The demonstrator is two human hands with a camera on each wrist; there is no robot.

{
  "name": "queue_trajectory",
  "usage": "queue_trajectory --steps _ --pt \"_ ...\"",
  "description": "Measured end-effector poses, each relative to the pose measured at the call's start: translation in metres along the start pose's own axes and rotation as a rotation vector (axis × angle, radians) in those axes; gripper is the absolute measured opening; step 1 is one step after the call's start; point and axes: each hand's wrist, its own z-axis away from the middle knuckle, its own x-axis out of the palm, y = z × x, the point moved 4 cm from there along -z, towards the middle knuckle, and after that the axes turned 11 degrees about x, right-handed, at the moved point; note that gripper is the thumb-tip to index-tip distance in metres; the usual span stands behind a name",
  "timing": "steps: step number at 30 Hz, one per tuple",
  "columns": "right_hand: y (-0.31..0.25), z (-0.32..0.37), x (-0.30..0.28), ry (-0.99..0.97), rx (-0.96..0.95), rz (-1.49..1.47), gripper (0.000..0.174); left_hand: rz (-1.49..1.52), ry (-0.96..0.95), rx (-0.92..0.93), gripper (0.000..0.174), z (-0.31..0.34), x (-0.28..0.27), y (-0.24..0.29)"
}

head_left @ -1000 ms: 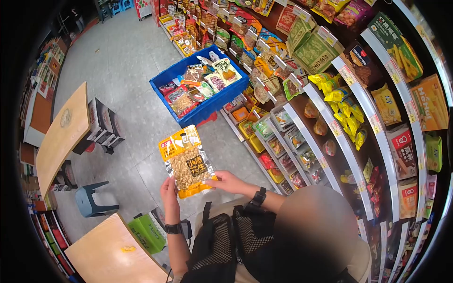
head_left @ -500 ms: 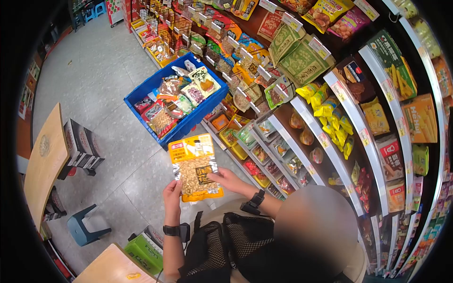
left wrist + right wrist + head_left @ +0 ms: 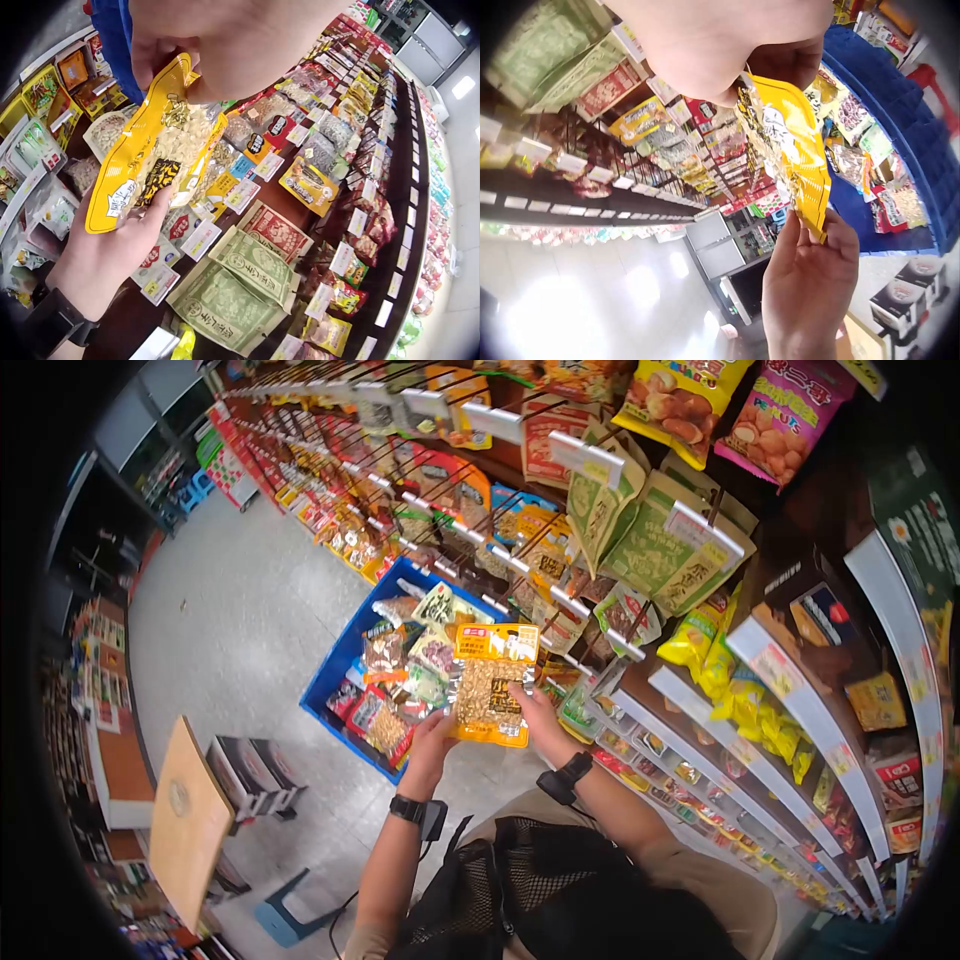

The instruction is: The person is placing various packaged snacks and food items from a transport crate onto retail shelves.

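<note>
Both hands hold up a yellow snack bag [image 3: 485,690] with a clear window, showing pale peanuts. My left hand [image 3: 430,745] grips its lower left edge. On the right edge, my right hand [image 3: 543,722] pinches it with the thumb over the dark label. In the left wrist view the right thumb lies on the front of the bag [image 3: 161,161]. The right wrist view shows the bag [image 3: 799,142] nearly edge-on, with the left fingers curled at its bottom corner. Behind and below it is a blue crate [image 3: 325,670] of assorted snack packets [image 3: 385,650].
Shelves with hanging packets, green paper bags [image 3: 680,540] and yellow packets [image 3: 745,700] run along the right. A wooden table [image 3: 185,830], stacked black-and-white boxes [image 3: 255,775] and a blue-grey stool [image 3: 290,910] stand at the left on a grey floor [image 3: 240,610].
The head view has shifted toward the shelves. The bag and both hands have moved right and up in it, and the bag now overlaps the blue crate's right side. Both hands keep their hold.
</note>
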Motion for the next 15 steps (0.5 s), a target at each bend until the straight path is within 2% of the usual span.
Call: queue_trajectory --steps 1,4,5,8,9,13,15 --pt "-0.010 -0.014 -0.005 0.069 -0.012 -0.018 0.034 0.004 0.019 -0.021 0.024 -0.023 0.010 0.003" --pt "-0.035 -0.052 -0.021 0.174 -0.087 0.014 0.036 -0.076 -0.007 0.002 0.026 -0.080 0.032 0.010" --pt "-0.041 -0.067 -0.025 0.142 -0.139 0.019 0.039 -0.025 -0.037 0.024 0.028 -0.091 0.042 0.016" --pt "-0.057 -0.087 -0.030 0.091 -0.079 0.043 0.041 -0.034 -0.028 -0.014 0.023 -0.121 0.056 0.027" --pt "-0.052 -0.101 -0.038 0.117 -0.101 0.155 0.039 -0.084 -0.022 0.002 0.028 -0.125 0.056 0.032" --pt "-0.058 -0.101 -0.024 0.060 -0.243 0.215 0.035 -0.096 -0.026 -0.011 0.041 -0.138 0.045 0.034" --pt "-0.055 -0.105 -0.022 0.012 -0.257 0.184 0.034 -0.096 -0.061 -0.004 0.030 -0.143 0.038 0.033"
